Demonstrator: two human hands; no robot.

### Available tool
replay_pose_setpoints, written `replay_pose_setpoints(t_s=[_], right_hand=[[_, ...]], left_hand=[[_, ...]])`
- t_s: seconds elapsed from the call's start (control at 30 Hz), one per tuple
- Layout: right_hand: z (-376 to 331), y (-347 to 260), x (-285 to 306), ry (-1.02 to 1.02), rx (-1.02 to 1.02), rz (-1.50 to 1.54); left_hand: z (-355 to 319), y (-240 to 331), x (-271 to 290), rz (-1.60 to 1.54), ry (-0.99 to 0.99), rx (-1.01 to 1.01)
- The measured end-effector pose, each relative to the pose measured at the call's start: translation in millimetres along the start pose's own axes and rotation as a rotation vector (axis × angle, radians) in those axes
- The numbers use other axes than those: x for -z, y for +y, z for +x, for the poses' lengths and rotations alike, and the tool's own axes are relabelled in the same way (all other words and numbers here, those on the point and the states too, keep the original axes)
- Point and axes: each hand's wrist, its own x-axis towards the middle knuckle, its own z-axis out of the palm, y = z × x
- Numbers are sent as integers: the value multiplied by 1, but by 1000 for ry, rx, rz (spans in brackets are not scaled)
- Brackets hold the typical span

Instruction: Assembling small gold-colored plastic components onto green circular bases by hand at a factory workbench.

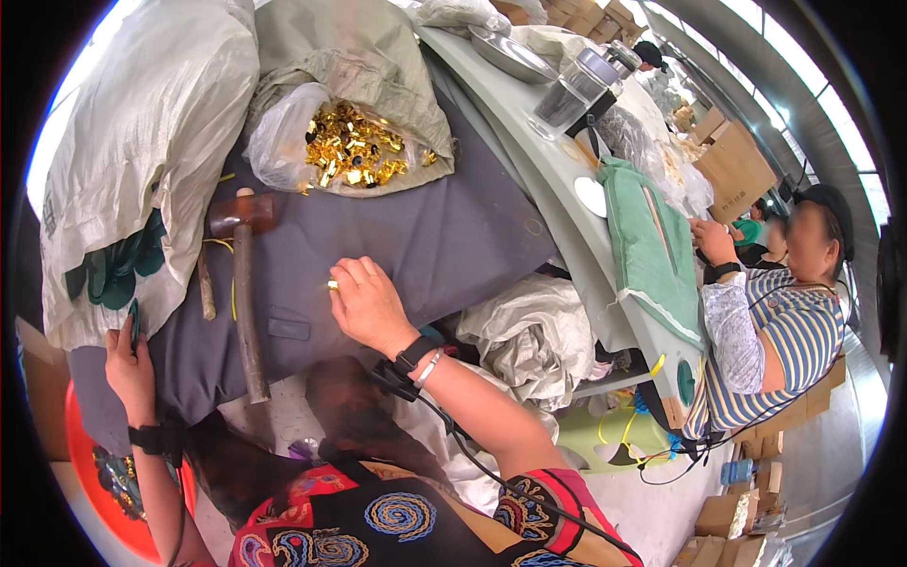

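Note:
My left hand (130, 373) pinches a dark green flat piece (135, 321) at the mouth of a white woven sack (151, 113). More dark green pieces (115, 274) show inside that sack. Over the dark cloth-covered table (472, 198), my right hand (370, 302) has its fingers curled together, with a small gold metal piece (333, 284) at their tips. Beyond it, a clear plastic bag (279, 137) inside a grey-green sack (345, 42) lies open, full of shiny gold metal pieces (359, 146). Between my hands lies a mallet (248, 302) with a brown head and wooden handle.
Beside the mallet is a short wooden stick (206, 283). An orange-red basin (80, 425) stands low at the left. To the right, a co-worker in a striped shirt (784, 331) sits at a grey-green table (576, 255) with a green cloth (642, 241) and a clear bottle (572, 94).

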Motion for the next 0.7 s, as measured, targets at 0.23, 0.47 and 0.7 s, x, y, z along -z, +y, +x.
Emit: replay_pose_setpoints(t_s=[0.23, 0.47, 0.7], right_hand=[[-1, 3, 1, -3, -15, 13], [2, 0, 1, -33, -35, 18], [-2, 8, 1, 46, -112, 223]], left_hand=[[2, 3, -2, 1, 5, 12], [3, -5, 2, -2, 96, -1], [3, 14, 16, -67, 109, 69]])
